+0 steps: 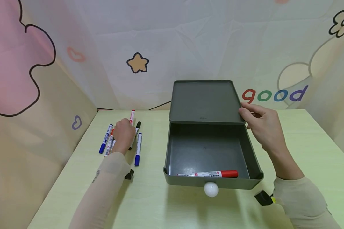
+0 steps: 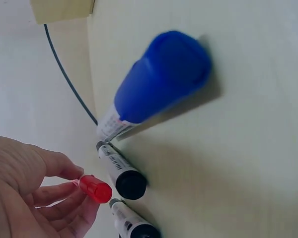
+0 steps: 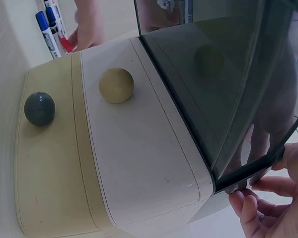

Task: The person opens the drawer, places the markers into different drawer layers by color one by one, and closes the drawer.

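Left of the open dark-grey plastic drawer [image 1: 186,181], the left hand [image 1: 124,132] pinches a red-capped marker [image 2: 96,190]; the right hand [image 1: 264,128] grips the matching top [image 1: 204,100]. I'd lift clear of that black-capped marker [image 2: 131,185].

The word "good" [image 1: 275,94] is on the backdrop [image 1: 206,41], right of the grey drawer [image 1: 189,181]; left of the drawer, print on a sleeve [image 1: 103,187] and markers [image 1: 139,146] is illegible.
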Demonstrator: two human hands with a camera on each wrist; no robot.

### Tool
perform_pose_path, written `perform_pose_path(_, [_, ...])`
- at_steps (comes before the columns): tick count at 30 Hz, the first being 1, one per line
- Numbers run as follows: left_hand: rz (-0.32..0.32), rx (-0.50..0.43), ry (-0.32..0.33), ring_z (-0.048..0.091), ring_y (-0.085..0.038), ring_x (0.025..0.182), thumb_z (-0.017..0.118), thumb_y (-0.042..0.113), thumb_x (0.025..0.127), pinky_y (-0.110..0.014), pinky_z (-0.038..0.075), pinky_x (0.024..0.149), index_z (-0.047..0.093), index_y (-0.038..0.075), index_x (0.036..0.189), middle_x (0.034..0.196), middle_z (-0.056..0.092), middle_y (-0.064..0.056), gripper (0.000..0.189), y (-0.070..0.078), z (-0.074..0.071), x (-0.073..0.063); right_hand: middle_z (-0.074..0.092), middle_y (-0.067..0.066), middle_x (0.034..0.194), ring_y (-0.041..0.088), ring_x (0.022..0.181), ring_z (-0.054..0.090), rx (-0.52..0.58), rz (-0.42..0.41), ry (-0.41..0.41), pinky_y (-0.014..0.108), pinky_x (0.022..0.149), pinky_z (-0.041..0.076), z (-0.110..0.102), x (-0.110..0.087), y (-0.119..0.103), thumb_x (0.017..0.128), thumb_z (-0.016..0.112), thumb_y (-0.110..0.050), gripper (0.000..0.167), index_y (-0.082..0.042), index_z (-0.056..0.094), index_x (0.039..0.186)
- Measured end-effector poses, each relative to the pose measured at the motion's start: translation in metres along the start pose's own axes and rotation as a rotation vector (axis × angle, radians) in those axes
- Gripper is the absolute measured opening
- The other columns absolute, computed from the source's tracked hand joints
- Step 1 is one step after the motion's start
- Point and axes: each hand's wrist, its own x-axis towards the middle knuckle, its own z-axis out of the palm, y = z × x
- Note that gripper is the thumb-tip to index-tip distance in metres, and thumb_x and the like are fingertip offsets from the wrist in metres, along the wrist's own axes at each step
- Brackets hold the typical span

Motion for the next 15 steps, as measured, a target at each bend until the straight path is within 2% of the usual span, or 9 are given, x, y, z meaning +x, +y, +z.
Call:
perform_pose_path(4, [0.011,-0.032,0.005,0.058,-0.030,0.072,0.058,0.001,0.095,-0.037,0.047,0.059,0.067,-0.007,0.101,0.088,0.065,-0.021,0.014,0.001,-0.006,-0.002,0.065,-0.017,0.097,0.019,0.074,0.057,0.001,0.001,-0.001,0.018,0.062,0.050,0.000,0.000,0.000,0.104,0.062,-0.031,0.041,-0.009,0.066,0.139])
perform_pose_path(7, [0.016,-0.063,0.014,0.060,-0.030,0.077,0.059,0.002,0.095,-0.038,0.048,0.063,0.069,-0.008,0.117,0.097,0.068,-0.023,0.026,0.002,-0.010,-0.003,0.065,-0.017,0.097,0.018,0.074,0.057,-0.001,0.000,0.000,0.018,0.061,0.049,0.000,0.000,0.001,0.104,0.062,-0.031,0.041,-0.010,0.066,0.139])
perform_pose_path(10, [0.014,-0.106,0.012,0.061,-0.030,0.082,0.061,0.004,0.096,-0.037,0.048,0.064,0.065,-0.006,0.132,0.108,0.069,-0.023,0.037,0.003,-0.014,-0.005,0.065,-0.016,0.096,0.017,0.073,0.057,-0.001,0.001,0.002,0.019,0.061,0.049,0.000,0.000,0.000,0.104,0.063,-0.031,0.042,-0.009,0.066,0.139])
perform_pose_path(15, [0.020,-0.141,0.010,0.060,-0.029,0.079,0.062,0.008,0.097,-0.035,0.045,0.060,0.062,-0.005,0.137,0.113,0.070,-0.024,0.041,0.002,-0.020,-0.006,0.065,-0.016,0.096,0.016,0.073,0.056,-0.003,0.000,0.003,0.018,0.061,0.049,0.001,0.000,0.000,0.104,0.062,-0.031,0.042,-0.009,0.066,0.139])
